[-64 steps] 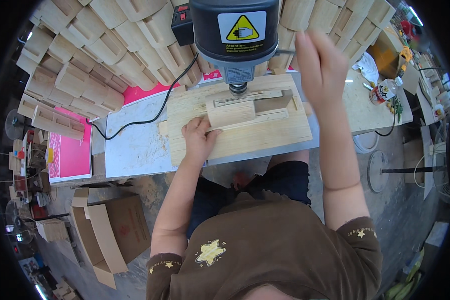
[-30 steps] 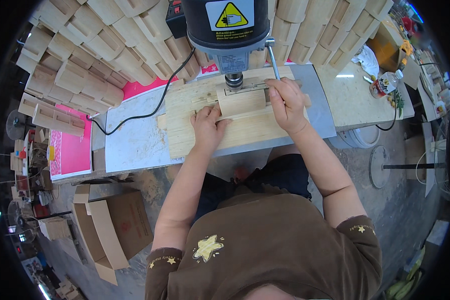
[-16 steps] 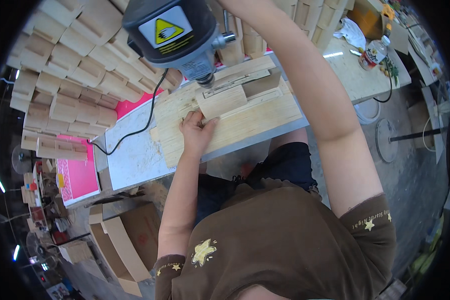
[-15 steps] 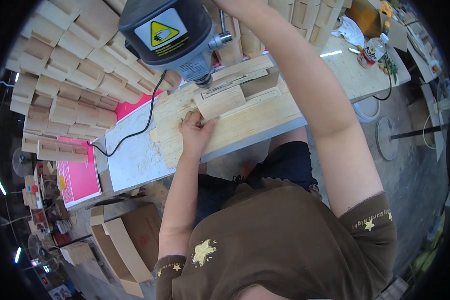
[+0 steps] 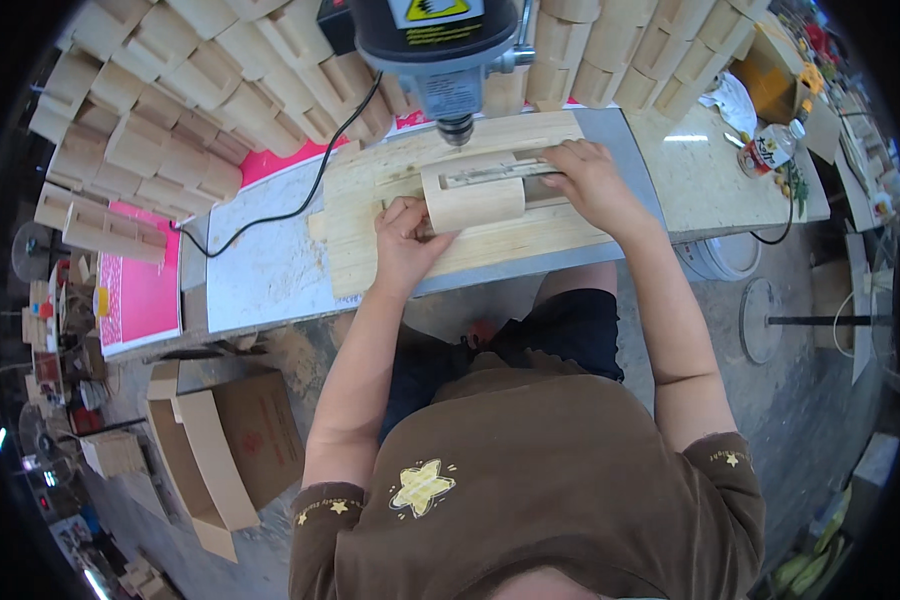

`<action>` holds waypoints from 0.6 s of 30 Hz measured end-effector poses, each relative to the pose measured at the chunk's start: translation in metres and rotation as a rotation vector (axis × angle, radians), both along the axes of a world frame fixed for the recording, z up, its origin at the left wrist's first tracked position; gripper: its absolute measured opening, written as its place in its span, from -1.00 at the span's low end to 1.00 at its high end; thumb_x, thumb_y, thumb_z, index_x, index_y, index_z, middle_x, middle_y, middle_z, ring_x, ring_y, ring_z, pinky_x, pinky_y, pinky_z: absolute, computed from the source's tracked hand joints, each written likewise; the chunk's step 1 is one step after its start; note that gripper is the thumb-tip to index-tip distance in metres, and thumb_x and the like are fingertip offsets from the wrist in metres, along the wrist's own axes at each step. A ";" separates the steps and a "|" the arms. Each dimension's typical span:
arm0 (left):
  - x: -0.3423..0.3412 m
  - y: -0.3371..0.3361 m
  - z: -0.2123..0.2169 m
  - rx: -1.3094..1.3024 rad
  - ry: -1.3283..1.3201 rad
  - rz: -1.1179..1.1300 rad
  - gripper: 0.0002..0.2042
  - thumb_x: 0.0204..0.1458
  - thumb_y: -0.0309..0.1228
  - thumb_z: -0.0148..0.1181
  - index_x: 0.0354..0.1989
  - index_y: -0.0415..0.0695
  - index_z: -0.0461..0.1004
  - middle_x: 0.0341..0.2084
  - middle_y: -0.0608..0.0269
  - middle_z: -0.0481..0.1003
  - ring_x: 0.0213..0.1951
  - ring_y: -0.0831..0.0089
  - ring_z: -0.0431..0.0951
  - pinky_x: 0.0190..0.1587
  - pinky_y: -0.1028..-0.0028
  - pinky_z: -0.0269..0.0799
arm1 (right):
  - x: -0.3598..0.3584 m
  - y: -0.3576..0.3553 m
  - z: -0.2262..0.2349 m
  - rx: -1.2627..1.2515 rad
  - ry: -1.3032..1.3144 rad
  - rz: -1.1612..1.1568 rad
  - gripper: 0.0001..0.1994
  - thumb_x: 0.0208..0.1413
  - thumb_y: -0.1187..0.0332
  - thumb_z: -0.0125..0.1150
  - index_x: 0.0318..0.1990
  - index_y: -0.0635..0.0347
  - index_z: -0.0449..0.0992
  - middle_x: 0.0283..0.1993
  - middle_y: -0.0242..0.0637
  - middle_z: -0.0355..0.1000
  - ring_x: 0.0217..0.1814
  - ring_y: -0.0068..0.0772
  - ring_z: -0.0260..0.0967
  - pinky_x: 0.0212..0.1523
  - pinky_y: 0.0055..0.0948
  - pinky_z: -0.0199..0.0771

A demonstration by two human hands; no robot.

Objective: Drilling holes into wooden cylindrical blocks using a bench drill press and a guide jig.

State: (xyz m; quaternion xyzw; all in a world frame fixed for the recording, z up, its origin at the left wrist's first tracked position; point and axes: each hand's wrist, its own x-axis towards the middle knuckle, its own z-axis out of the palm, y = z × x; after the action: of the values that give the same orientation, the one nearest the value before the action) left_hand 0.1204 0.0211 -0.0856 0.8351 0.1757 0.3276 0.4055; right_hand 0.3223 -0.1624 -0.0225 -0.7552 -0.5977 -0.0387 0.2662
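A rounded, pale wooden block (image 5: pixel 478 207) with a long slot lies on a plywood board (image 5: pixel 375 270) below the drill press (image 5: pixel 438 45). My left hand (image 5: pixel 408 240) is closed at the block's lower left corner, thumb along its near edge and fingers curled at its end. A thin, greyish flat strip (image 5: pixel 492 172) runs along the slot on top of the block. My right hand (image 5: pixel 592 183) is closed round the strip's right end, its fingertips partly hidden. The drill chuck (image 5: pixel 456 130) hangs above the block, apart from it.
Stacked slotted wooden blocks (image 5: pixel 175 135) line the back and left of the bench. A black cable (image 5: pixel 315 185) curves across the white sheet. At right stand a bottle (image 5: pixel 770 150) and an open carton (image 5: pixel 770 75). An open cardboard box (image 5: pixel 210 450) sits on the floor at left.
My right hand has come down from the drill press's upper right side to the strip's right end. My left hand stays at the block. The view has shifted.
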 end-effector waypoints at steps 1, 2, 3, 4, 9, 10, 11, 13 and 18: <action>-0.011 -0.001 0.004 0.002 -0.026 -0.062 -0.71 -0.38 -0.45 0.41 -0.39 -0.18 0.53 -0.53 0.27 0.39 -0.42 0.43 0.44 -0.26 0.42 0.36 | -0.002 -0.003 -0.001 -0.002 0.012 -0.012 -0.73 -0.03 0.37 0.12 -0.13 0.22 0.41 -0.25 -0.16 0.37 -0.10 -0.11 0.26 0.00 -0.25 0.14; -0.024 -0.001 0.008 -0.001 -0.027 -0.046 -0.71 -0.38 -0.45 0.41 -0.39 -0.18 0.53 -0.53 0.27 0.39 -0.42 0.43 0.44 -0.26 0.42 0.36 | -0.005 -0.006 -0.001 -0.004 0.023 -0.023 -0.73 -0.09 0.41 0.16 -0.17 0.21 0.41 -0.27 -0.17 0.36 -0.10 -0.11 0.25 0.01 -0.26 0.12; -0.040 0.001 0.012 0.068 -0.039 -0.049 -0.71 -0.36 -0.46 0.40 -0.39 -0.21 0.52 -0.51 0.24 0.40 -0.42 0.41 0.46 -0.31 0.45 0.40 | -0.007 -0.009 0.000 -0.010 0.021 -0.004 -0.73 -0.09 0.41 0.16 -0.17 0.21 0.41 -0.27 -0.17 0.36 -0.10 -0.11 0.25 0.01 -0.26 0.12; -0.057 0.004 0.016 0.137 -0.049 -0.049 -0.72 -0.35 -0.46 0.39 -0.39 -0.24 0.51 -0.50 0.22 0.40 -0.43 0.40 0.47 -0.37 0.48 0.43 | -0.011 -0.012 0.001 0.016 -0.010 -0.002 -0.75 -0.12 0.42 0.17 -0.21 0.19 0.42 -0.28 -0.22 0.37 -0.11 -0.15 0.27 -0.02 -0.26 0.14; -0.136 0.022 0.043 -0.486 -0.021 0.170 -0.84 -0.24 -0.48 0.33 -0.48 -0.22 0.48 -0.61 0.39 0.43 -0.53 0.66 0.39 -0.49 0.64 0.27 | -0.030 -0.018 0.010 0.040 -0.061 -0.006 -0.76 -0.16 0.40 0.21 -0.26 0.17 0.43 -0.31 -0.29 0.38 -0.16 -0.21 0.28 -0.05 -0.26 0.14; -0.147 0.026 0.052 -0.608 -0.026 0.288 -0.87 -0.21 -0.47 0.31 -0.51 -0.20 0.47 -0.65 0.43 0.41 -0.56 0.71 0.36 -0.52 0.67 0.22 | -0.035 -0.019 0.013 0.000 -0.054 0.015 -0.74 -0.18 0.39 0.23 -0.26 0.18 0.43 -0.31 -0.28 0.37 -0.16 -0.21 0.28 -0.05 -0.26 0.14; -0.151 0.025 0.057 -0.754 -0.123 0.351 -0.85 -0.15 -0.43 0.27 -0.56 -0.22 0.44 -0.70 0.40 0.39 -0.66 0.72 0.27 -0.60 0.67 0.15 | -0.042 -0.017 0.013 -0.031 -0.049 0.025 -0.73 -0.19 0.38 0.25 -0.26 0.18 0.43 -0.32 -0.28 0.37 -0.17 -0.21 0.27 -0.06 -0.26 0.14; -0.158 0.023 0.070 -0.932 -0.146 0.361 -0.84 -0.14 -0.41 0.26 -0.56 -0.22 0.44 -0.71 0.39 0.39 -0.70 0.73 0.24 -0.63 0.67 0.13 | -0.058 -0.012 0.011 -0.029 -0.032 0.052 -0.72 -0.21 0.38 0.26 -0.26 0.18 0.43 -0.33 -0.29 0.36 -0.18 -0.21 0.27 -0.06 -0.26 0.14; -0.143 0.006 0.073 -1.117 -0.034 0.337 -0.77 -0.13 -0.33 0.29 -0.58 -0.24 0.45 -0.77 0.37 0.35 -0.81 0.73 0.15 -0.72 0.69 0.07 | -0.072 -0.005 0.011 -0.012 -0.011 0.042 -0.71 -0.19 0.38 0.25 -0.25 0.22 0.41 -0.32 -0.24 0.35 -0.17 -0.16 0.25 -0.05 -0.24 0.13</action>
State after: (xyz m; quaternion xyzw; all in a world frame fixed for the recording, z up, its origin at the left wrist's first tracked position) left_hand -0.0229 0.0273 -0.0130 0.4498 0.4457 0.2587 0.7295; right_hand 0.2501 -0.1671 -0.0116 -0.7439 -0.6152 -0.0335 0.2590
